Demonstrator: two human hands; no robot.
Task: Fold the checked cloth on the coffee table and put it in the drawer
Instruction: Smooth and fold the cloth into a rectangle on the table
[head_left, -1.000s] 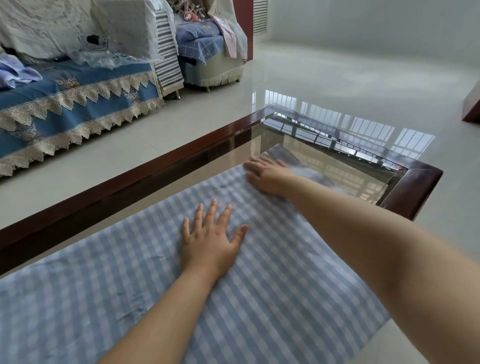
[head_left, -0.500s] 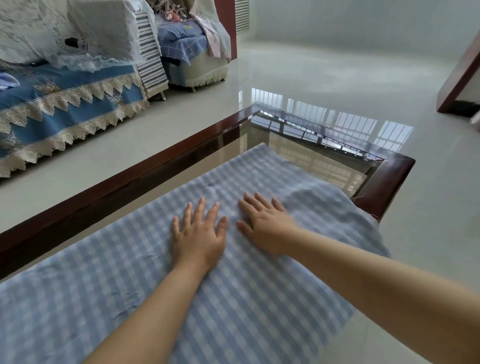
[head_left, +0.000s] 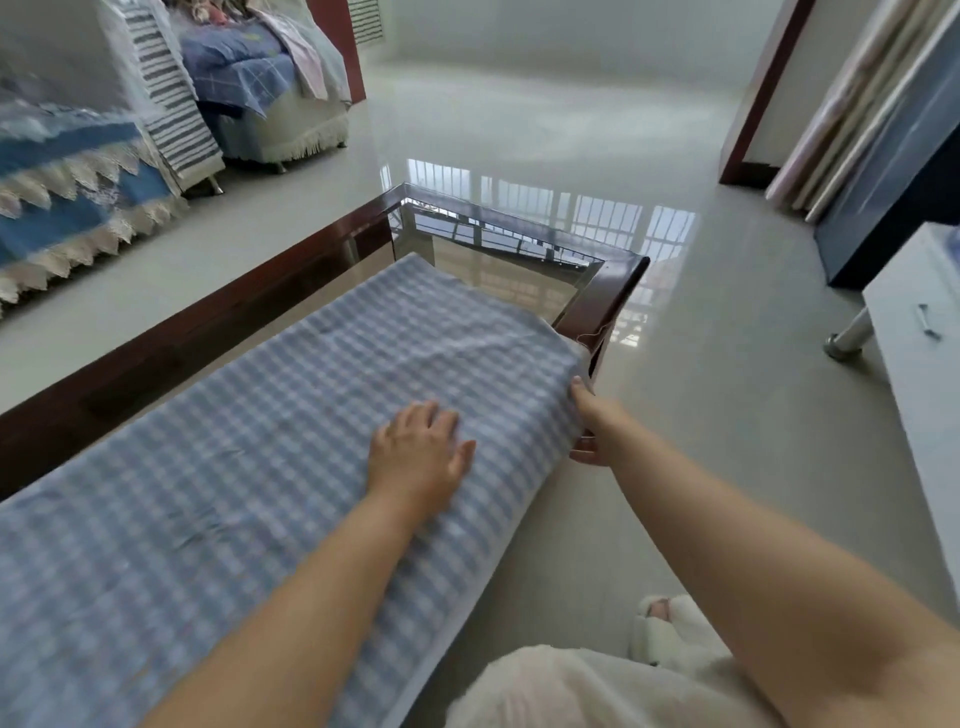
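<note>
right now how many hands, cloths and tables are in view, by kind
hands: 2, left hand flat on the cloth, right hand at its hanging edge
checked cloth: 1
coffee table: 1
total: 4

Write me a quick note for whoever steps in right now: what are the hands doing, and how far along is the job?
Left hand: flat on the checked cloth, pressing it down.
Right hand: at the cloth's edge where it hangs over the coffee table, fingers curled round it.
Cloth: spread out on the table.
Done: nothing folded yet.
Left: fold it, then put it in the drawer, which is not in view.
</note>
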